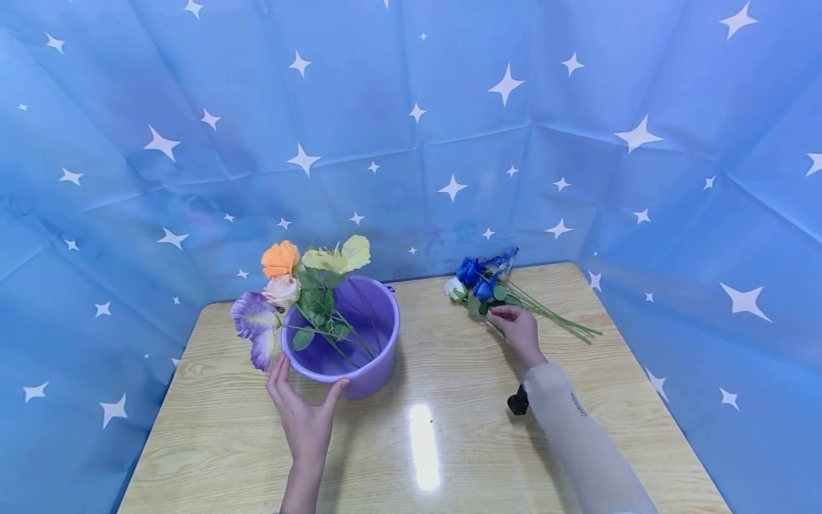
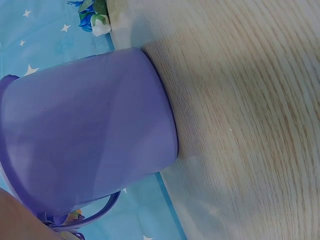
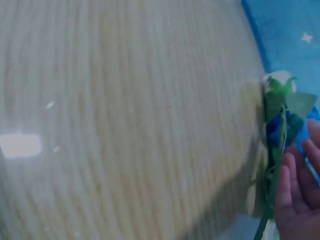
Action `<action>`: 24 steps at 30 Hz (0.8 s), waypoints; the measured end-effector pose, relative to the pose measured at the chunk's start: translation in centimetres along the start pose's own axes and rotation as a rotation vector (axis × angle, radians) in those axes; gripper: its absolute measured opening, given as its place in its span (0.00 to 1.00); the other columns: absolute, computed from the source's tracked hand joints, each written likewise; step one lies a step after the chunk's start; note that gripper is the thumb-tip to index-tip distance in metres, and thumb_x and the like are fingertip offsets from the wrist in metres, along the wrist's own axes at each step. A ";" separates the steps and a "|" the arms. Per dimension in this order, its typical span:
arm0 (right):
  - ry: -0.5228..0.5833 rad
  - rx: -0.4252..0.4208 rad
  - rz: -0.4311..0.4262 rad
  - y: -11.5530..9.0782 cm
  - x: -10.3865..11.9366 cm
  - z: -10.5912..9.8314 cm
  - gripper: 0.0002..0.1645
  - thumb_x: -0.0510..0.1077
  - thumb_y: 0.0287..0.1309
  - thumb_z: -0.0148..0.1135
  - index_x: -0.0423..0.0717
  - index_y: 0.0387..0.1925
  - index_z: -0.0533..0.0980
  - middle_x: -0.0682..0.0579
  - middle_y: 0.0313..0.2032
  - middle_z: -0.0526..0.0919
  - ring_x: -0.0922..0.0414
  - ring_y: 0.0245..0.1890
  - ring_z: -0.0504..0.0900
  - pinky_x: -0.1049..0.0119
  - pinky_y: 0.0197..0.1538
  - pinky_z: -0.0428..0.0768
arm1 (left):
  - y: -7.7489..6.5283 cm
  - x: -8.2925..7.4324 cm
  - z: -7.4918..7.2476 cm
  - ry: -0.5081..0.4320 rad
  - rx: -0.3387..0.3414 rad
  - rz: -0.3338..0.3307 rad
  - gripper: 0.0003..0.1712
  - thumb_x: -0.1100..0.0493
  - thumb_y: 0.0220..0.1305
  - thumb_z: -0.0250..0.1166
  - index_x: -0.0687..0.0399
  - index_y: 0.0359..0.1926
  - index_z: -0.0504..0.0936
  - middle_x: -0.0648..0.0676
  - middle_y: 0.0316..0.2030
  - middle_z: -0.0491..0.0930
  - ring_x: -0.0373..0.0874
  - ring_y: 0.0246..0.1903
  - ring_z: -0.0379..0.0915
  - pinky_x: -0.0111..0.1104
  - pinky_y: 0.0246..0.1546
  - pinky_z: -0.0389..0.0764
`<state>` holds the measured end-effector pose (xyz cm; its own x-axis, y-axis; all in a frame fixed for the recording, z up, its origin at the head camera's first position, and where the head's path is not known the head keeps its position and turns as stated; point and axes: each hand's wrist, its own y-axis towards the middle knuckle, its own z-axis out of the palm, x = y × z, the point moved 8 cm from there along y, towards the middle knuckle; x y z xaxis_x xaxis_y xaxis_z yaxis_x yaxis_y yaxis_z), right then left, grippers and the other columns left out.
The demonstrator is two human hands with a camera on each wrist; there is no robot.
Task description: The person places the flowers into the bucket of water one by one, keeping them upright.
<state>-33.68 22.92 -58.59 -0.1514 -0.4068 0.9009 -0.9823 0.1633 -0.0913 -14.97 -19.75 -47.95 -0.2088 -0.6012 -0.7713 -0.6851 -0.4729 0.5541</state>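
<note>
A purple bucket (image 1: pixel 385 371) stands on the left of the table, artificial flowers leaning inside it: an orange bloom (image 1: pixel 280 258), a pale pink one (image 1: pixel 281 291), a yellow one (image 1: pixel 340 255) and a purple-white one (image 1: pixel 255 325). My left hand (image 1: pixel 302 414) rests at its near-left rim, thumb and fingers spread apart. On the right lies a bunch of flowers with blue roses (image 1: pixel 470 271) and a white rose (image 1: pixel 454 288). Beside their green leaves is my right hand (image 1: pixel 519 330). In the right wrist view its loosely bent fingers (image 3: pixel 295 187) lie alongside a green stem (image 3: pixel 281 155).
The wooden table (image 1: pixel 449 371) meets a blue star-patterned cloth (image 1: pixel 417 143) at its back and sides. The bucket's handle (image 2: pixel 95 216) hangs at its side. A small black device (image 1: pixel 517 401) is at the right wrist, beside the pale sleeve (image 1: pixel 578 435).
</note>
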 end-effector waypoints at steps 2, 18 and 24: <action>-0.056 0.006 -0.018 0.1 -0.4 0.1 0.20 0.46 0.64 0.66 0.40 0.54 0.82 0.40 0.51 0.86 0.50 0.48 0.84 0.66 0.48 0.83 | 0.0 0.0 0.0 0.001 0.000 0.000 0.63 0.57 0.35 0.85 0.65 0.71 0.60 0.64 0.68 0.61 0.62 0.69 0.57 0.30 0.79 0.55; -0.303 0.004 -0.083 0.4 0.2 0.1 0.09 0.41 0.60 0.68 0.40 0.40 0.86 0.41 0.41 0.88 0.47 0.39 0.84 0.64 0.36 0.81 | 0.1 0.2 0.1 0.010 0.015 -0.024 0.63 0.57 0.36 0.84 0.64 0.72 0.59 0.63 0.69 0.60 0.62 0.69 0.58 0.36 0.79 0.56; -0.285 0.016 -0.071 0.4 0.2 0.0 0.09 0.42 0.60 0.69 0.41 0.40 0.87 0.41 0.41 0.88 0.48 0.38 0.83 0.66 0.34 0.79 | 0.1 0.1 0.1 0.005 0.012 -0.015 0.63 0.57 0.36 0.84 0.64 0.72 0.59 0.63 0.68 0.61 0.62 0.69 0.58 0.36 0.79 0.56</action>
<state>-34.07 22.86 -58.44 -0.1045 -0.6530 0.7502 -0.9929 0.1120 -0.0407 -15.14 -19.80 -48.05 -0.1953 -0.5972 -0.7780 -0.6962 -0.4743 0.5388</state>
